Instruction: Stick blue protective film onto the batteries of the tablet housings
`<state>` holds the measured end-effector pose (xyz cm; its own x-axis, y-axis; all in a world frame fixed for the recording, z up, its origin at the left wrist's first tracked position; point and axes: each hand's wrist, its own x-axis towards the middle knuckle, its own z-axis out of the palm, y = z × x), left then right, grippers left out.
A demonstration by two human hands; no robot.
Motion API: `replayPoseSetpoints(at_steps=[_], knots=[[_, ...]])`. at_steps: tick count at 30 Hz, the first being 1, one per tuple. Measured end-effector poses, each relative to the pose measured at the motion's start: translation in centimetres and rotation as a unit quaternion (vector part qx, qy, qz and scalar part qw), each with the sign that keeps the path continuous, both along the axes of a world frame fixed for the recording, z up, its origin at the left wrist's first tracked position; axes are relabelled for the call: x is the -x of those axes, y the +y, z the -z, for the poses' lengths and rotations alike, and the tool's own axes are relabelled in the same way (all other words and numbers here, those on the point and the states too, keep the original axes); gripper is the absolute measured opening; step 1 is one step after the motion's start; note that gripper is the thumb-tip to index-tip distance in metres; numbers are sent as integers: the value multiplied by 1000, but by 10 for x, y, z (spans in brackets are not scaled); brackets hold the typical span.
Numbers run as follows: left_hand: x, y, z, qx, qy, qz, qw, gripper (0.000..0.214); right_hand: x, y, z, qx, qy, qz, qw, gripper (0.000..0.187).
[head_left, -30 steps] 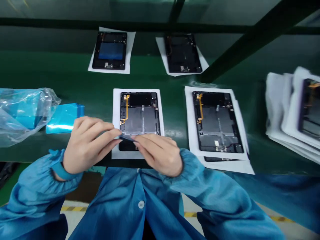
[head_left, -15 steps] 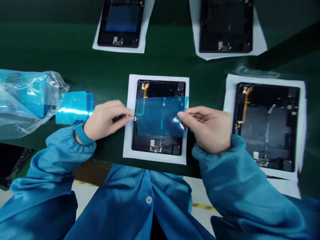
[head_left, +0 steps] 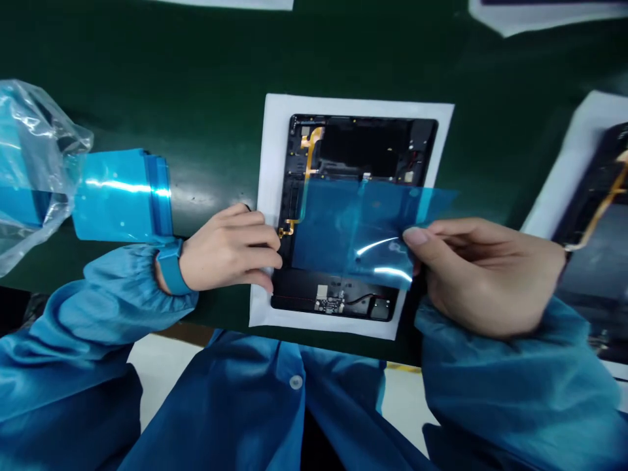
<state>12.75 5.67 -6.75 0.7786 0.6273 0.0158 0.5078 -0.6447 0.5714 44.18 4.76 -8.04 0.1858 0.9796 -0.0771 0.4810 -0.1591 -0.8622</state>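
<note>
A clear blue plastic film (head_left: 343,229) is pinched at its right edge between the thumb and fingers of my right hand (head_left: 483,275). It lies over the middle of an opened black tablet (head_left: 358,144), its right end reaching past the tablet's side. Through the film the parts below show faintly. My left hand (head_left: 233,252) is at the tablet's left edge, fingers apart and bent, the tips at or close to the rim. I cannot tell how firmly they touch. An orange flex cable (head_left: 313,147) runs down the tablet's left side, and a small circuit board (head_left: 332,303) sits near its bottom.
White paper (head_left: 275,131) lies beneath the tablet on the green table (head_left: 210,65). To the left is a stack of blue films (head_left: 115,196), with a clear plastic bag (head_left: 59,147) beside it. Another opened tablet (head_left: 601,242) lies at the right, partly cut off.
The view has moved closer to the tablet. My left hand has gone from thumb and finger nearly together to spread at the tablet's edge. My right hand still pinches the film, now shifted rightward.
</note>
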Motion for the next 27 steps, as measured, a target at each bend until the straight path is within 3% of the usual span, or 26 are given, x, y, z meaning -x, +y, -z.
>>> replayPoseSetpoints(at_steps=[7, 17, 27], knots=[[-1, -1, 1, -11, 1, 0, 1000, 43, 1, 8, -7, -13, -12, -44, 999, 15], [-2, 2, 0, 71, 13, -18, 997, 42, 4, 8, -12, -6, -28, -46, 999, 11], [-2, 2, 1, -39, -23, 14, 999, 34, 4, 9, -12, -2, -20, -51, 999, 13]])
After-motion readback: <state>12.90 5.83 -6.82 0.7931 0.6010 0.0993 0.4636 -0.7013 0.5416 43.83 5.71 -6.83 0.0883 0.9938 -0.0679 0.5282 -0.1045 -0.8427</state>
